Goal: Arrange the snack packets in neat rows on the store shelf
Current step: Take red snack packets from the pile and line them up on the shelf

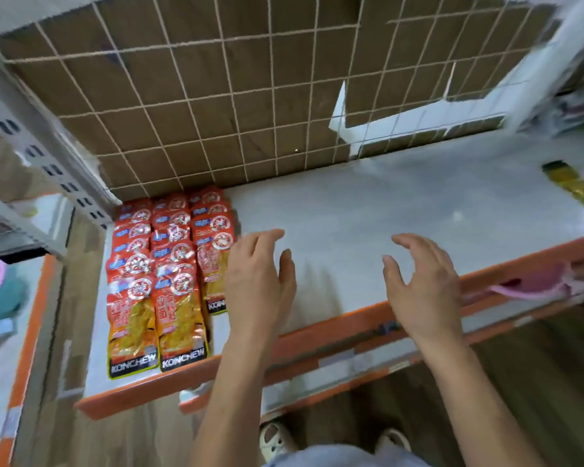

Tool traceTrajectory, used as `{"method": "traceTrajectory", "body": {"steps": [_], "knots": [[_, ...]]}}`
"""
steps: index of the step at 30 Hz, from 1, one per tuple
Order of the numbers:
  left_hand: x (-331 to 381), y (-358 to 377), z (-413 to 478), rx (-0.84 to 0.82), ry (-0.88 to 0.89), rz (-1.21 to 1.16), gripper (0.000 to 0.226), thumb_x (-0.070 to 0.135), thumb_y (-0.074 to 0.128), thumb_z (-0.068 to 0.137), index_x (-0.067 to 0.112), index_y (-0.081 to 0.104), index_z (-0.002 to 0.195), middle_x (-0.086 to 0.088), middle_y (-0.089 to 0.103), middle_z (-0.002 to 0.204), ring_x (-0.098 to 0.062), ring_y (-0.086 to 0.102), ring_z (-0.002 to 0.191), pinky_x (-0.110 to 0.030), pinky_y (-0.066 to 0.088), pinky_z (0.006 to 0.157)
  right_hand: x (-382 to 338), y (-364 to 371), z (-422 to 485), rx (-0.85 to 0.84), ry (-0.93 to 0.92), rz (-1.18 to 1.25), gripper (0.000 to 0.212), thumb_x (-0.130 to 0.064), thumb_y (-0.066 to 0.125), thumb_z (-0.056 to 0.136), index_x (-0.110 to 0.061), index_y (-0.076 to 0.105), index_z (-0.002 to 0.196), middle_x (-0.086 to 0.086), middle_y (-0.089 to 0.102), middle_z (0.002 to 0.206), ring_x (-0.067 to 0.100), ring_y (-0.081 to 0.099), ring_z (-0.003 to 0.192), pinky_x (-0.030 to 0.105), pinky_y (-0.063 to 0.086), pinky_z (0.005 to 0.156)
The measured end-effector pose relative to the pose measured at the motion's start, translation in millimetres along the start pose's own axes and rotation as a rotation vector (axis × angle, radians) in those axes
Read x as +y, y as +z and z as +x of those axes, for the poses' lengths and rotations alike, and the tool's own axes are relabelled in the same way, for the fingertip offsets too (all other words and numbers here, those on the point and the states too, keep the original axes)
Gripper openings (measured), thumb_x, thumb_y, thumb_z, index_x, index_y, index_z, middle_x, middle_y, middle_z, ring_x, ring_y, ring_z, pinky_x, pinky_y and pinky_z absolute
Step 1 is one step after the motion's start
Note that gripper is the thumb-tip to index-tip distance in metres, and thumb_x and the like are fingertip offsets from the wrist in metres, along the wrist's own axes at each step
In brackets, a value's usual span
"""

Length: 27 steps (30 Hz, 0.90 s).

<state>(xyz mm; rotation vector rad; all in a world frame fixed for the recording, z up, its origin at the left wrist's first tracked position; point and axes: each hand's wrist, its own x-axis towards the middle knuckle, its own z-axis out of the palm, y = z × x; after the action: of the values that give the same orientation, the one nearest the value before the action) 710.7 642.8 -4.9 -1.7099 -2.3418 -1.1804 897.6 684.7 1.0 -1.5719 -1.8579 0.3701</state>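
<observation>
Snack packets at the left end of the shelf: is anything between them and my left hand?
Nothing visible. The left hand, open and empty, is right beside the snack packets, overlapping the nearest row's edge in this view; bare shelf lies to its right.

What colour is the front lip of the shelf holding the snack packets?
Orange, clearest in the head view along the shelf lip.

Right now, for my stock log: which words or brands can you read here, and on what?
"KONCHEW": black band of the left row's front packet.
"KONCHEW": same band, middle row's front packet.
"KONC": right row's front packet, the rest behind the left hand.
Other packet print and the green-yellow packet: too blurred.
</observation>
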Motion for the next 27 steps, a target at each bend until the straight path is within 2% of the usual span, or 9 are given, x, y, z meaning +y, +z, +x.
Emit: {"method": "traceTrajectory", "body": {"steps": [4, 7, 10, 15, 20, 23, 27], "knots": [[55.2, 29.8, -9.2, -0.04, 0.025, -0.033, 0.025, 0.011, 0.062, 0.085, 0.011, 0.065, 0.11, -0.007, 0.066, 0.106, -0.029, 0.058, 0.102, -0.026, 0.037, 0.085, 60.0, -43.7, 0.2, 0.141, 0.038, 0.0, 0.027, -0.007, 0.065, 0.084, -0.007, 0.063, 0.11, 0.009, 0.064, 0.112, 0.029, 0.057, 0.107, 0.022, 0.035, 0.09], [109.3, 60.8, -19.8, -0.098, 0.042, -0.073, 0.026, 0.012, 0.063, 0.087, 0.014, 0.065, 0.113, -0.004, 0.065, 0.11, -0.026, 0.056, 0.107, -0.019, 0.032, 0.084, 111.3, -85.1, -0.7, 0.22, 0.055, -0.009, 0.025, -0.007, 0.064, 0.082, -0.006, 0.064, 0.107, 0.011, 0.066, 0.107, 0.031, 0.06, 0.1, 0.027, 0.039, 0.089], [169.9, 96.8, -34.1, -0.154, 0.089, -0.111, 0.026, 0.014, 0.062, 0.088, 0.015, 0.065, 0.114, -0.004, 0.065, 0.112, -0.025, 0.056, 0.108, -0.022, 0.035, 0.085, 160.8, -130.5, -0.6, 0.276, 0.124, -0.021, 0.026, -0.005, 0.066, 0.081, -0.006, 0.064, 0.106, 0.011, 0.067, 0.106, 0.031, 0.061, 0.098, 0.022, 0.036, 0.086], [255.3, 154.3, -57.7, -0.242, 0.199, -0.148, 0.025, 0.013, 0.063, 0.087, 0.013, 0.066, 0.112, -0.008, 0.065, 0.11, -0.03, 0.058, 0.105, -0.025, 0.035, 0.084, 235.6, -192.0, -5.5, 0.357, 0.235, -0.092, 0.026, -0.009, 0.064, 0.082, -0.007, 0.064, 0.108, 0.012, 0.067, 0.104, 0.033, 0.06, 0.097, 0.026, 0.035, 0.081], [316.3, 197.7, -60.1, -0.333, 0.279, -0.15, 0.025, 0.014, 0.063, 0.086, 0.014, 0.066, 0.111, -0.008, 0.065, 0.11, -0.03, 0.057, 0.105, -0.024, 0.032, 0.084, 289.9, -234.3, -12.5, 0.365, 0.404, -0.12, 0.034, -0.011, 0.064, 0.085, -0.009, 0.061, 0.119, 0.009, 0.064, 0.118, 0.028, 0.053, 0.112, 0.022, 0.033, 0.09], [342.4, 223.1, -53.3, -0.372, 0.305, -0.147, 0.027, 0.015, 0.061, 0.088, 0.015, 0.065, 0.114, -0.007, 0.063, 0.113, -0.027, 0.055, 0.107, -0.023, 0.032, 0.083, 318.5, -249.9, -6.2, 0.348, 0.518, -0.109, 0.037, -0.02, 0.059, 0.09, -0.016, 0.055, 0.126, 0.002, 0.058, 0.128, 0.019, 0.045, 0.122, 0.019, 0.028, 0.088], [371.6, 262.2, -36.7, -0.393, 0.322, -0.152, 0.026, 0.018, 0.06, 0.089, 0.016, 0.064, 0.115, -0.006, 0.063, 0.114, -0.027, 0.056, 0.104, -0.027, 0.037, 0.084, 355.4, -264.0, 17.1, 0.332, 0.593, -0.109, 0.038, -0.024, 0.057, 0.091, -0.02, 0.052, 0.128, -0.002, 0.054, 0.133, 0.017, 0.042, 0.127, 0.023, 0.029, 0.089]]}}
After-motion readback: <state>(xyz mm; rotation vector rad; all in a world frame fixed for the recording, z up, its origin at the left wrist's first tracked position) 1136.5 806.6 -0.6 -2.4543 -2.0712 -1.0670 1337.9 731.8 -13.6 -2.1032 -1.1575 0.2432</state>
